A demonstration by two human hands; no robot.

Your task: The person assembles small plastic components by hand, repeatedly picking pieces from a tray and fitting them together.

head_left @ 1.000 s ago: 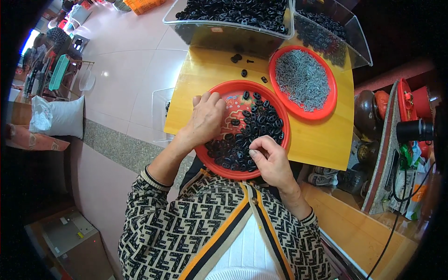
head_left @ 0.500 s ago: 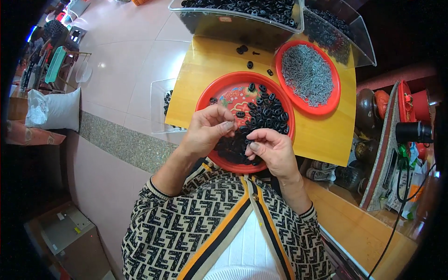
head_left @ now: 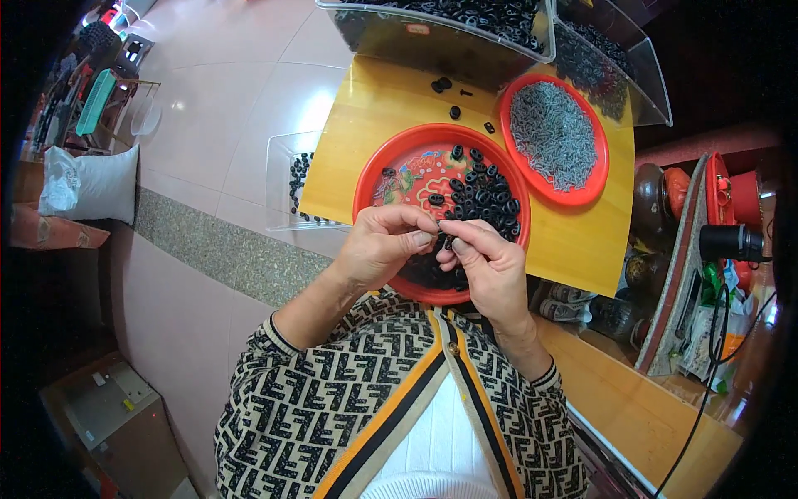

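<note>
Over the near part of a red round tray (head_left: pixel 371 170), my left hand (head_left: pixel 378 249) and my right hand (head_left: pixel 496 270) meet at the fingertips. Thumb and forefinger of the left are pinched; whatever lies between them is too small to make out. A small black plastic part (head_left: pixel 449 242) shows at the pinched fingers of the right, partly hidden by them. Many black oval parts with holes (head_left: pixel 486 195) are heaped on the tray's right side, with more in shadow below my hands. One such part (head_left: pixel 436 200) lies apart on the patterned tray bottom.
A second red tray (head_left: pixel 603 170), full of small grey metal pins or screws (head_left: pixel 553 133), lies to the right on the yellow board (head_left: pixel 573 249). Clear bins (head_left: pixel 432 46) of black parts stand behind. Several loose black pieces (head_left: pixel 455 112) lie between. A clear box (head_left: pixel 278 179) is at left.
My two hands have come together, and their fingertips now meet over the tray. The whole view has shifted slightly.
</note>
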